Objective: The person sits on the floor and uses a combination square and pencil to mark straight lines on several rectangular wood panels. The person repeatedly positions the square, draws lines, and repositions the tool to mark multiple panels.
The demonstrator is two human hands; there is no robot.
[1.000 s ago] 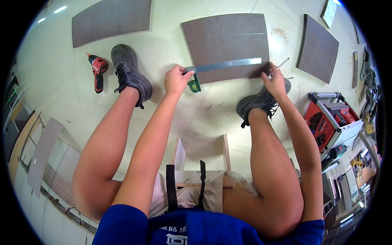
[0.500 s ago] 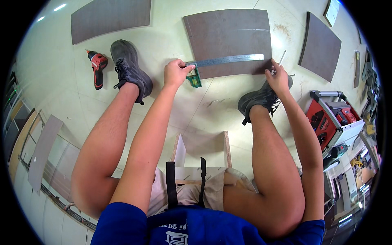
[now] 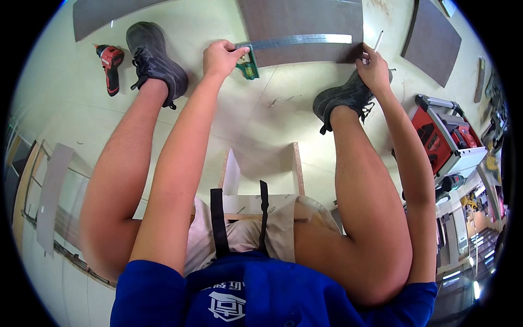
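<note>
My left hand (image 3: pixel 222 58) is closed on the green head of a combination square (image 3: pixel 249 66) at the near left edge of a dark brown board (image 3: pixel 305 19). The square's steel rule (image 3: pixel 299 40) lies across the board, close to its near edge. At the board's near right corner is my right hand (image 3: pixel 375 70), its fingers closed round a thin white pen or pencil (image 3: pixel 379 40) that points away from me. The fingertips touch or nearly touch the corner; I cannot tell which.
A red and black cordless drill (image 3: pixel 111 68) lies left of my left shoe (image 3: pixel 155 62). Another brown board (image 3: pixel 433 41) lies far right, above a red tool case (image 3: pixel 444 136). Upright panels (image 3: pixel 297 169) stand between my legs.
The whole view has shifted, so the board, tools and hands sit higher in the picture. Both hands keep their places at the board; their grips look the same.
</note>
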